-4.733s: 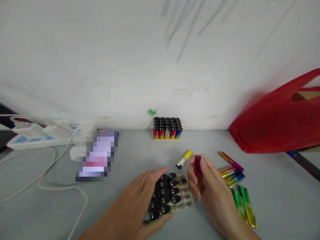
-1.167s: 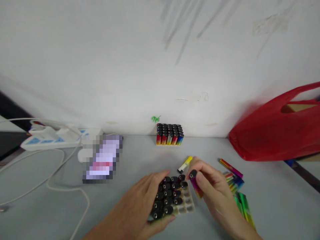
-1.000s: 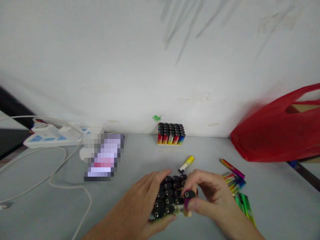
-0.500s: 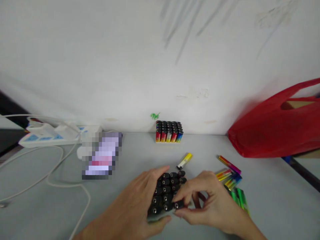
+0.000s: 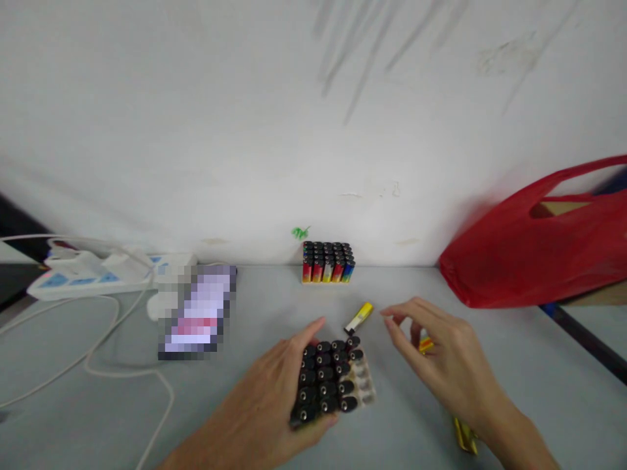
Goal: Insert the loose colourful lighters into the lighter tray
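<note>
Gripping the pale tray (image 5: 364, 384) at its left side, your left hand (image 5: 269, 388) has its fingers and thumb closed around the far and near edges. Black-topped lighters (image 5: 325, 375) stand heads up in it; open slots show along the right. Your right hand (image 5: 450, 356) is well apart, thumb and forefinger tips narrow, nearly meeting, near the yellow lighter (image 5: 360, 318) on the table (image 5: 255, 307). Loose lighters (image 5: 464, 437) lie partly hidden behind that hand. A full rack (image 5: 327, 264) stands by the wall (image 5: 235, 130).
</note>
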Motion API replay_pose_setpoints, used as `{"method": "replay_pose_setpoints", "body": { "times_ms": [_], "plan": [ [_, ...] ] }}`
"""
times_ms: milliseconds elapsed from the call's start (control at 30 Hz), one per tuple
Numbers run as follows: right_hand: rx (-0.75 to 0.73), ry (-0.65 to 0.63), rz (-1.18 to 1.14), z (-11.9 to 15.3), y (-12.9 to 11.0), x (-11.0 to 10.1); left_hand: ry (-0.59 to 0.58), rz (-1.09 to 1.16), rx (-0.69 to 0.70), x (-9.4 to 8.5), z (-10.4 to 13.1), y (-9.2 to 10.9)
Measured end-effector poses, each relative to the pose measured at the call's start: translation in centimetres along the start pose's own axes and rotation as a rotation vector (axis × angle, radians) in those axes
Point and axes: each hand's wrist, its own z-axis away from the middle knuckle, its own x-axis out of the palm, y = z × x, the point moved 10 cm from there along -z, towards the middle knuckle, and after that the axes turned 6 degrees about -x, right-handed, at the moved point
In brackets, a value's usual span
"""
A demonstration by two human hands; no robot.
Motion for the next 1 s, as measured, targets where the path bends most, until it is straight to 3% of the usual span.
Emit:
{"method": "replay_pose_setpoints", "body": {
  "times_ms": [67,167,300,400,533,633,733,867,1000],
  "plan": [
    [0.023,-0.062,0.178,1.3,2.3,-1.0,-0.016,0.006,-0.004,0.1,0.0,0.0],
    [-0.069,-0.130,0.341,3.6,4.8,-1.3,-0.031,0.018,0.002,0.2,0.0,0.1],
    [-0.095,-0.233,0.395,5.1,7.6,0.8,-0.030,0.024,0.003,0.2,-0.1,0.2],
    [-0.114,-0.228,0.311,4.3,7.3,2.1,-0.016,0.016,0.008,0.1,-0.1,0.3],
    [-0.021,-0.061,0.016,2.3,5.3,1.1,-0.008,-0.009,0.008,0.1,-0.1,0.2],
    [0.184,0.128,-0.309,1.5,5.0,-0.1,-0.001,-0.019,0.012,0.0,-0.1,0.1],
    [0.415,0.248,-0.805,1.5,5.4,1.3,0.017,-0.016,0.026,-0.1,-0.1,0.2],
    [0.669,0.171,-1.406,1.4,4.0,5.8,0.040,-0.008,0.041,-0.1,-0.1,0.3],
    [0.690,-0.029,-1.644,0.7,1.1,8.1,0.045,-0.001,0.057,0.0,-0.1,0.4]
  ]
}}
